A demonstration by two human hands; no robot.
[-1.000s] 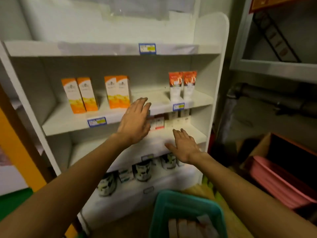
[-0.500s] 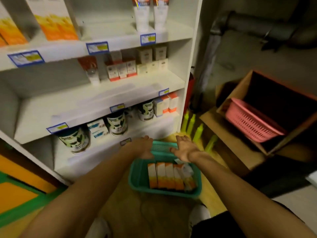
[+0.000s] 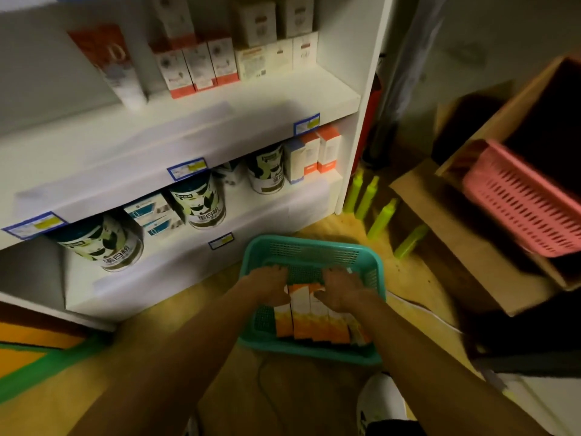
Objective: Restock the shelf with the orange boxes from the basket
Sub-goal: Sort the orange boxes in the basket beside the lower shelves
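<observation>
Several orange-and-white boxes (image 3: pixel 311 319) lie side by side in a teal basket (image 3: pixel 314 243) on the floor before the white shelf unit (image 3: pixel 220 121). Both hands are down in the basket at the boxes' far ends. My left hand (image 3: pixel 270 286) lies over the leftmost box, fingers stretched forward. Over the boxes on the right side lies my right hand (image 3: pixel 344 287), its thumb on a box top. Neither hand has lifted a box. The shelf that holds the orange boxes is out of view above.
Tins (image 3: pixel 201 202) and small cartons (image 3: pixel 317 152) fill the lower shelves. A pink basket (image 3: pixel 522 202) sits in a cardboard box (image 3: pixel 471 247) at right. Green bottles (image 3: pixel 377 212) stand on the floor beside the shelf's side wall. My shoe (image 3: pixel 380 401) is just behind the basket.
My view has dropped from the upper shelves to the floor. Both hands came down from the shelf front into the teal basket and now lie on the orange boxes.
</observation>
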